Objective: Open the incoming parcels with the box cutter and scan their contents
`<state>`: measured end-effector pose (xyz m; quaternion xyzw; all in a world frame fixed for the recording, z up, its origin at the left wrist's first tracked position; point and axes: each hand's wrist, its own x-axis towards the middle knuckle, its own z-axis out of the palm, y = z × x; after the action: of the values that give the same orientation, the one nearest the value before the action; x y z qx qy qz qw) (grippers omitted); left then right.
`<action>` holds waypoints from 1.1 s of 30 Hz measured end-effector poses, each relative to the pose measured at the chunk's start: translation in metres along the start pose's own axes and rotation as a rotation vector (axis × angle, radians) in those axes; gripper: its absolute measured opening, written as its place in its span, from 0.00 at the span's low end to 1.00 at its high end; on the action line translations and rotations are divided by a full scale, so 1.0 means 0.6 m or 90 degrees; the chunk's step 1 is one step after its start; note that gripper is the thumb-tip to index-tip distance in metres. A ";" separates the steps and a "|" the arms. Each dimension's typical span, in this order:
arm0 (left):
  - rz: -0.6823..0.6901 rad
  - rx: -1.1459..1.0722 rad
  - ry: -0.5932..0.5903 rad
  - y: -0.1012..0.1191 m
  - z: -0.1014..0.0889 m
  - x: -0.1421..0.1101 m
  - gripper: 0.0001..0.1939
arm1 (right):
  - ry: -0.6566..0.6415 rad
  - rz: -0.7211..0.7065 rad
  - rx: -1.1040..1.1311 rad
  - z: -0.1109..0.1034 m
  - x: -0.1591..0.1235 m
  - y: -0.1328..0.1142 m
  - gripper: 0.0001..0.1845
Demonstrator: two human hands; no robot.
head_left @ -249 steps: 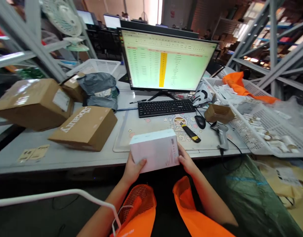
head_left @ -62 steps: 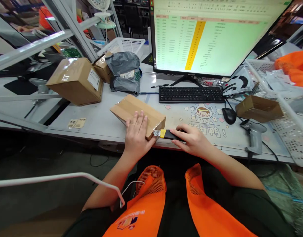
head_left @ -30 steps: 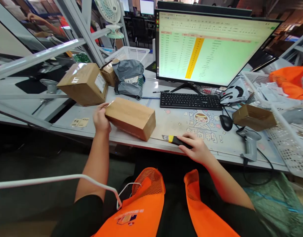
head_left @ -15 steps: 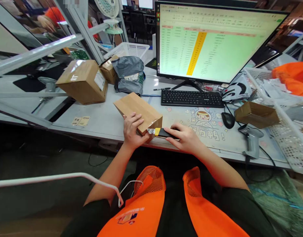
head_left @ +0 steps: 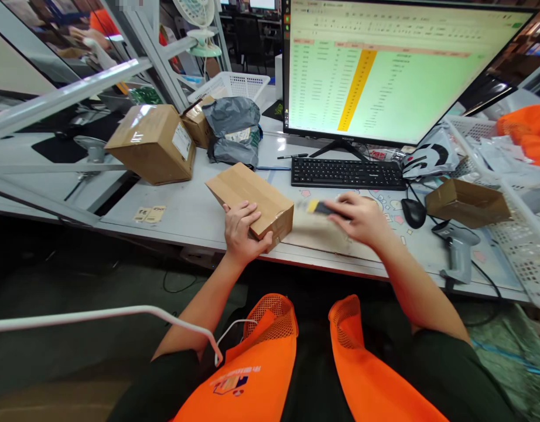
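Observation:
A brown cardboard box (head_left: 252, 193) lies on the desk near its front edge. My left hand (head_left: 241, 231) grips the box's near corner, fingers curled over the top. My right hand (head_left: 362, 218) is to the right of the box, closed round a black and yellow utility knife (head_left: 319, 207). The hand and the knife are blurred by motion, and the knife is a little away from the box.
A keyboard (head_left: 347, 173), a large monitor (head_left: 397, 70), a mouse (head_left: 413, 212) and a barcode scanner (head_left: 458, 252) lie on the right. A small open carton (head_left: 467, 202) and a white basket (head_left: 507, 193) are further right. Another taped box (head_left: 151, 140) and a grey bag (head_left: 232, 132) are behind.
My right hand has pulled the knife away from the box's right end, up and to the right. My left hand still holds the box, which has barely shifted.

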<state>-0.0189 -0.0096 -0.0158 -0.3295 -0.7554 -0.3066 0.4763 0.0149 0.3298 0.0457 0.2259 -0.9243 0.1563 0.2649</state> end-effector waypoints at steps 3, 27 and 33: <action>-0.008 -0.054 -0.102 -0.042 -0.032 0.014 0.20 | 0.070 0.190 -0.057 -0.028 -0.038 0.073 0.24; 0.049 0.073 -0.283 0.088 -0.030 0.090 0.13 | -0.325 0.092 -0.107 -0.104 0.089 -0.113 0.21; 0.052 0.047 -0.276 0.077 -0.034 0.080 0.14 | -0.378 0.055 -0.111 -0.118 0.136 -0.073 0.18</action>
<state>0.0126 0.0118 0.0429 -0.4005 -0.8369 -0.1808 0.3264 0.0044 0.2943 0.1561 0.1990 -0.9799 0.0149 -0.0049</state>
